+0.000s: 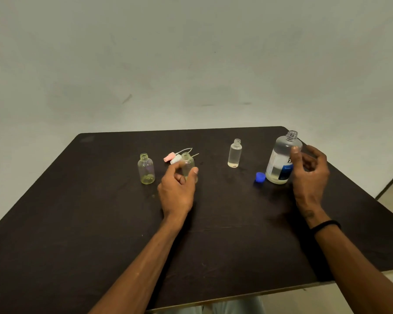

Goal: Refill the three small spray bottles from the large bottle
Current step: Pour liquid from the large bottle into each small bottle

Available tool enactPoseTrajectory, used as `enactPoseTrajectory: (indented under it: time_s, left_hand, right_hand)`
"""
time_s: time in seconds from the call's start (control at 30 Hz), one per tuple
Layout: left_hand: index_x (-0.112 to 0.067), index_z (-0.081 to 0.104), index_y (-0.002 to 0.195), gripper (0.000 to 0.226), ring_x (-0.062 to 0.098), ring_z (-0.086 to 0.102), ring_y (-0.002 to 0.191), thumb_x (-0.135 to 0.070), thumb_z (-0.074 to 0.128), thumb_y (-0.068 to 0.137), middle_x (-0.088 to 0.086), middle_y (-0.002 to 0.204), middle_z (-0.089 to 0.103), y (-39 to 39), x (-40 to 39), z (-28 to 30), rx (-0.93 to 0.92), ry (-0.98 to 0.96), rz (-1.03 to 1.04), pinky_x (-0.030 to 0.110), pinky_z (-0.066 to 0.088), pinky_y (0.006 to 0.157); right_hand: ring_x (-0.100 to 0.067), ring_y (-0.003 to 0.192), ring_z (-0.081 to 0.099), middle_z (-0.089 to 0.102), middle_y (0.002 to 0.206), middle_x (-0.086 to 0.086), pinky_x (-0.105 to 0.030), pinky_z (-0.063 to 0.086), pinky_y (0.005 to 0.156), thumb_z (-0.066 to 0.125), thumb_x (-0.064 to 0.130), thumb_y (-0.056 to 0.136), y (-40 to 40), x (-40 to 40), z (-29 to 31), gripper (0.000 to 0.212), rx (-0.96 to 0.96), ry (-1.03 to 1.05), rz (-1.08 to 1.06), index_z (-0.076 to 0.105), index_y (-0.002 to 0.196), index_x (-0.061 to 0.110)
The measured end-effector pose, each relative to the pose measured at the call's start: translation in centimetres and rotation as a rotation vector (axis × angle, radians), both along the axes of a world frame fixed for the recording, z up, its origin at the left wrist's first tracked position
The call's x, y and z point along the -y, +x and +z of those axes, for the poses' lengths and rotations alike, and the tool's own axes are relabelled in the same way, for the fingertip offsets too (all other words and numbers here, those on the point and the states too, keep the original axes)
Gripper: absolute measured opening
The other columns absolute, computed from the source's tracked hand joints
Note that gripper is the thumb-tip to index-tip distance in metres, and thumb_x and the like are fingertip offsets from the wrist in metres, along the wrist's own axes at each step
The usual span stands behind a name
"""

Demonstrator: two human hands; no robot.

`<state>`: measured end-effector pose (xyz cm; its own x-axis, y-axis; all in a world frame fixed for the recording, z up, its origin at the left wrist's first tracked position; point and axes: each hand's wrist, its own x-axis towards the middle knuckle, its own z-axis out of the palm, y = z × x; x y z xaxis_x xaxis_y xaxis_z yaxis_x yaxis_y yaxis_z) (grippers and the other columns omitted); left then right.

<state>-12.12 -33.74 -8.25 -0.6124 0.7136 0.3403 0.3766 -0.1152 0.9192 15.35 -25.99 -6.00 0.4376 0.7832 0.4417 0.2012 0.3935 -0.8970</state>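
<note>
My left hand (177, 184) curves around the middle small clear plastic bottle (187, 165), thumb and fingers spread at its sides; I cannot tell whether they actually touch it, so I read it as reaching, not yet gripping. Just beyond those fingers lie the pink and white spray heads (173, 158) with their thin dip tubes, set aside so all the necks stay open for pouring. To the left of that hand stands a rounded yellowish-clear small bottle (146, 169), uncapped and nearly empty. Between my hands, farther back, stands a slim clear small bottle (234, 153), also uncapped, with only a trace of liquid at the bottom.

My right hand (309, 171) is loosely curled beside the large clear plastic bottle (281, 158), thumb tip at its shoulder, the fingers not wrapped around it. Its blue screw cap (259, 177) sits on the dark tabletop (100, 223) just left of its base, within easy reach. The bottle's blue-and-white label carries dark lettering, too blurred to read.
</note>
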Motion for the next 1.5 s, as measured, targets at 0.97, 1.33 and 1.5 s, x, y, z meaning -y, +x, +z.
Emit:
enactPoseTrajectory:
  time_s: [0.97,1.33,1.5]
  left_hand:
    - [-0.020,0.072,0.124,0.041,0.013,0.077,0.100,-0.017,0.086,0.085,-0.001,0.106,0.080,6.2,-6.8,-0.1,0.301,0.029,-0.624,0.028,0.062,0.086]
    - [-0.023,0.072,0.126,0.041,0.004,0.075,0.099,-0.015,0.083,0.088,-0.010,0.106,0.078,6.0,-6.7,-0.1,0.138,0.036,-0.556,0.023,0.061,0.089]
    - [-0.021,0.070,0.133,0.047,0.004,0.074,0.100,-0.014,0.084,0.088,-0.010,0.109,0.078,5.9,-6.9,-0.7,0.105,0.015,-0.584,0.025,0.061,0.093]
  right_hand:
    - [0.018,0.102,0.061,0.064,0.116,0.020,0.001,0.046,0.084,0.095,0.040,0.072,-0.6,-2.2,-0.7,0.073,0.249,-0.037,-0.051,0.061,0.134,0.022]
    - [-0.003,0.113,0.063,0.065,0.127,0.005,-0.015,0.053,0.093,0.094,0.032,0.074,-0.2,-5.2,-0.4,0.070,0.520,0.081,0.017,0.060,0.135,0.024]
    - [-0.016,0.118,0.063,0.062,0.132,0.002,-0.028,0.057,0.097,0.094,0.027,0.073,0.3,-5.2,-0.9,0.075,0.600,0.106,0.072,0.059,0.139,0.023]
